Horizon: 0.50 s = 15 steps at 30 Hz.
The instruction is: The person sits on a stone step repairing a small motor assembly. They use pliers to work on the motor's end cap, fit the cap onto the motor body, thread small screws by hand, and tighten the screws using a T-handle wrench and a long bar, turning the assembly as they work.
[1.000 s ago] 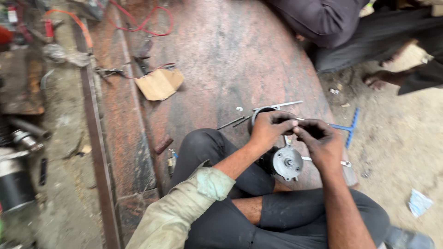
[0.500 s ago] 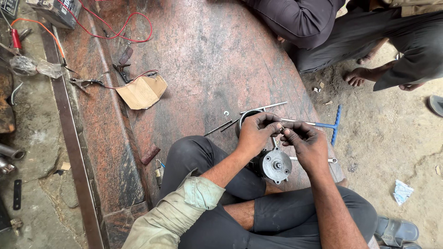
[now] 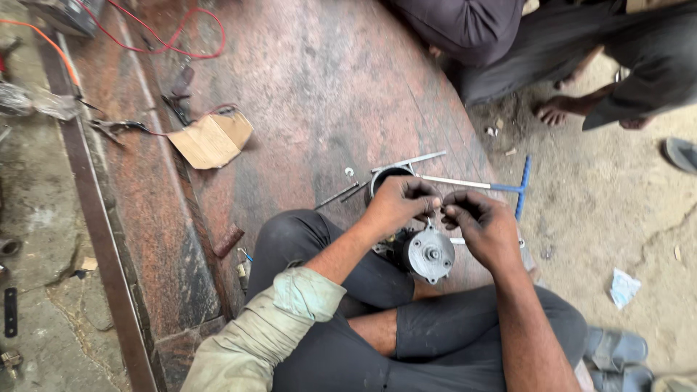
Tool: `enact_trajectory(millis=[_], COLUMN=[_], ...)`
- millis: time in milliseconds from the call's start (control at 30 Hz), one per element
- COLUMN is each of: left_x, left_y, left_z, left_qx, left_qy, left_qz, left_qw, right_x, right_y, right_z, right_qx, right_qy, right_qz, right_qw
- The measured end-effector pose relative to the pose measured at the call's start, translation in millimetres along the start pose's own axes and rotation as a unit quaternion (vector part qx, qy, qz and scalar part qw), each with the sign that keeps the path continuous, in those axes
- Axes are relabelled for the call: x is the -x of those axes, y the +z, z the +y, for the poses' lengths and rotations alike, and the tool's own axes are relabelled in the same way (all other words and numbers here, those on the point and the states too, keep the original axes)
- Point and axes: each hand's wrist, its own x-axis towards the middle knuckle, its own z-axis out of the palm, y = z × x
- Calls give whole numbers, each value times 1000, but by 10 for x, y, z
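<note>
Since the earlier frames the view has shifted: the cardboard scrap [image 3: 212, 139] and red wire [image 3: 174, 43] now sit further toward the upper left, and both hands have stayed together over the motor. At far left a dark metal rail [image 3: 102, 239] runs down the edge of the reddish stone slab [image 3: 312, 87]. In the lower centre the person sits cross-legged; the left hand [image 3: 398, 205] has its fingers curled and pinched together on something too small to make out, just above the motor [image 3: 427, 253], a round grey-faced unit resting against the legs. The right hand [image 3: 483, 226] meets it fingertip to fingertip, fingers likewise pinched shut. Behind the hands lie a dark ring [image 3: 387, 176] and a blue-handled T-shaped tool [image 3: 501, 188]. Another person's bare foot [image 3: 557, 110] shows at upper right.
</note>
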Motion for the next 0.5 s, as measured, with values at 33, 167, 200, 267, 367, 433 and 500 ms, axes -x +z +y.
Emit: enact_trajectory(millis=[33, 167, 200, 267, 367, 433, 500], left_x=[12, 20, 20, 30, 30, 12, -20], left_y=[-3, 36, 38, 67, 35, 7, -11], left_z=[-16, -80, -83, -92, -69, -65, -72], left_qx=[-4, -63, -70, -63, -39, -26, -12], left_qy=[-1, 66, 69, 64, 48, 41, 48], left_qz=[-2, 22, 25, 22, 0, -21, -34], left_qw=[1000, 996, 995, 996, 998, 999, 998], right_x=[4, 21, 20, 29, 34, 37, 36], right_y=[-6, -2, 6, 27, 39, 35, 16], right_z=[12, 85, 103, 131, 143, 131, 105], right_qx=[0, -19, -31, -64, -95, -107, -120], right_qy=[0, 6, 2, 9, 0, 5, 21], right_qz=[-1, 2, 4, 14, 27, 26, 22], right_qw=[1000, 1000, 1000, 998, 995, 994, 992])
